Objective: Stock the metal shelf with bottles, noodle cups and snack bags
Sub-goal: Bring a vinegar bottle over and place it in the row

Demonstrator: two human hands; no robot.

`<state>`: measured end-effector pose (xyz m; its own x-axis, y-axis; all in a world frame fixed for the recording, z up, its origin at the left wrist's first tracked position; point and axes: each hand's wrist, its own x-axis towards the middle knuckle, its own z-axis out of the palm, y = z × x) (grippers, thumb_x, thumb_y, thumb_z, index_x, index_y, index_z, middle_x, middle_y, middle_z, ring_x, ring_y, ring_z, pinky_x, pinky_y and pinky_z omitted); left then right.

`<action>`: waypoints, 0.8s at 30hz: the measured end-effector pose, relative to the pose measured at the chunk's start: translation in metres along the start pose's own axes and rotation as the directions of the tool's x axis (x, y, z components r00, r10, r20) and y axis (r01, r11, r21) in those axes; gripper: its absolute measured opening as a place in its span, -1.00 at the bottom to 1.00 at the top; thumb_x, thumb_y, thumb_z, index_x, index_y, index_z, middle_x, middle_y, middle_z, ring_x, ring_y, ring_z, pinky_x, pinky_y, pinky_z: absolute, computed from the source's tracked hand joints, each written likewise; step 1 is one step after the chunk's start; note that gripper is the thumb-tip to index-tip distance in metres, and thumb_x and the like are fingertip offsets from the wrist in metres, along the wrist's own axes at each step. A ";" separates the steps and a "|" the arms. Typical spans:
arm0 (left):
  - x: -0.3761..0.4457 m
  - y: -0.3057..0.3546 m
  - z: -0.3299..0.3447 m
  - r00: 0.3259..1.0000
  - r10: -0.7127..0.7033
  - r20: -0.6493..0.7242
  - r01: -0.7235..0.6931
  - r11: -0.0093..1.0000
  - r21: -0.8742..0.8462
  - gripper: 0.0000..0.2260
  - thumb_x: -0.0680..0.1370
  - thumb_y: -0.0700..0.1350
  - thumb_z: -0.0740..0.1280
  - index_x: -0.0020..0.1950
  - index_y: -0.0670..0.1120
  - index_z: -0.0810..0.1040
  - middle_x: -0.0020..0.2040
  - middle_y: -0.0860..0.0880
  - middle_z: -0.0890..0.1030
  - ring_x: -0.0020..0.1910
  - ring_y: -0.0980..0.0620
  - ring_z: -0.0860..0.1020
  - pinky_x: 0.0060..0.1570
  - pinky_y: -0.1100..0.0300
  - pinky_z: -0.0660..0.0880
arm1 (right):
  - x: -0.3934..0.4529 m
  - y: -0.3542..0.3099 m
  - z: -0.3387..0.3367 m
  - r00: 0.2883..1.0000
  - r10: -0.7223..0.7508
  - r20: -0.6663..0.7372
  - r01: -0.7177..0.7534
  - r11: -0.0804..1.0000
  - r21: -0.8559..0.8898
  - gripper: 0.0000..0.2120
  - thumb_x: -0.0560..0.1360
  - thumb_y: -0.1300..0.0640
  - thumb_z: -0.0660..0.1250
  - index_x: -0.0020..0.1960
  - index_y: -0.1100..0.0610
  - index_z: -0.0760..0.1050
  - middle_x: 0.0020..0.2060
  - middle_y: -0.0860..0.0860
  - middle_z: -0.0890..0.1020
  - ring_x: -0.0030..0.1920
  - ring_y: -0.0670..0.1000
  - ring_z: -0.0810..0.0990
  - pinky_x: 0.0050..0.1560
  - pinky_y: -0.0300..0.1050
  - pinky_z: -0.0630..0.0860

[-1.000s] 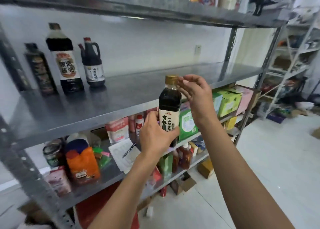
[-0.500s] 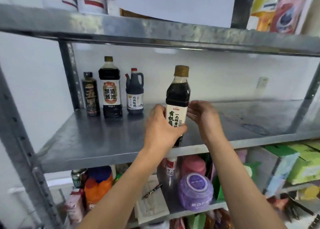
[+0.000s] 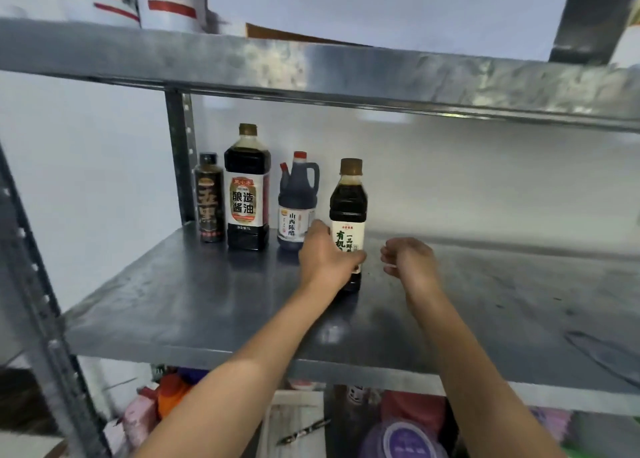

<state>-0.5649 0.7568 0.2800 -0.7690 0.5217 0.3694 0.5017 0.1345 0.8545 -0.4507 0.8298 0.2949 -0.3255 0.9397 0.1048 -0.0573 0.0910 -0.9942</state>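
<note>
Left hand wraps low around the soy sauce bottle, steadying it upright on the metal shelf, just right of the vinegar jug; right hand, loosely curled, holds nothing beside it. Both containers hold dark liquid, as do two bottles left of the jug, extending the back-corner row

A pale wall is seen behind the shelving. On the lower level, a sheet of white paper is laid flat, and a dark pen is rested across it at a slant. Just right of the paper, a round purple lid is shown. At the lower left, an orange package and a pink package are stacked close together, blurred.
</note>
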 end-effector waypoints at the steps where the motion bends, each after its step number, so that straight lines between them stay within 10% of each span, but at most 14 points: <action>1: 0.009 0.000 0.006 1.000 0.004 0.002 -0.004 1.000 0.018 -0.49 0.24 -0.06 0.60 0.03 -0.06 0.39 -0.07 0.00 0.59 -0.12 0.01 0.58 -0.21 0.14 0.54 | 0.006 0.000 0.002 1.000 0.006 0.014 -0.006 1.000 -0.027 -0.83 0.48 0.29 0.25 -0.25 0.14 0.52 -0.27 0.13 0.58 -0.20 0.10 0.53 -0.15 -0.01 0.47; 9: 0.071 -0.004 0.051 0.998 -0.021 -0.051 0.025 0.996 0.088 -0.48 0.33 -0.09 0.59 0.15 -0.17 0.41 0.12 -0.15 0.60 0.12 -0.15 0.59 -0.01 0.08 0.52 | 0.041 0.004 0.010 0.997 -0.044 0.056 0.052 0.986 -0.155 -0.85 0.49 0.23 0.27 -0.21 0.12 0.56 -0.19 0.10 0.64 -0.10 0.11 0.60 0.05 0.11 0.58; 20: 0.093 -0.012 0.077 0.992 0.035 -0.121 -0.001 0.962 0.271 -0.47 0.42 -0.08 0.53 0.24 -0.25 0.38 0.19 -0.22 0.52 0.19 -0.21 0.51 0.10 0.01 0.45 | 0.050 0.025 -0.002 0.990 -0.136 0.033 0.139 0.945 -0.295 -0.90 0.52 0.21 0.24 -0.03 0.14 0.52 -0.32 -0.06 0.54 -0.35 -0.13 0.48 -0.52 -0.40 0.31; 24: 0.093 -0.003 0.071 0.998 -0.066 0.015 0.056 0.935 0.351 -0.54 0.53 -0.14 0.41 0.34 -0.23 0.32 0.31 -0.21 0.47 0.30 -0.21 0.47 0.25 -0.02 0.43 | 0.049 0.028 -0.008 0.987 -0.155 0.035 0.156 0.907 -0.391 -0.89 0.50 0.18 0.26 0.02 0.12 0.49 -0.23 -0.02 0.57 -0.25 -0.01 0.54 -0.25 -0.19 0.46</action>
<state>-0.6096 0.8644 0.2863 -0.7941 0.5247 0.3069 0.5648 0.4504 0.6915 -0.4608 0.8810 0.2723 -0.3451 0.9024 0.2580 0.2663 0.3578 -0.8950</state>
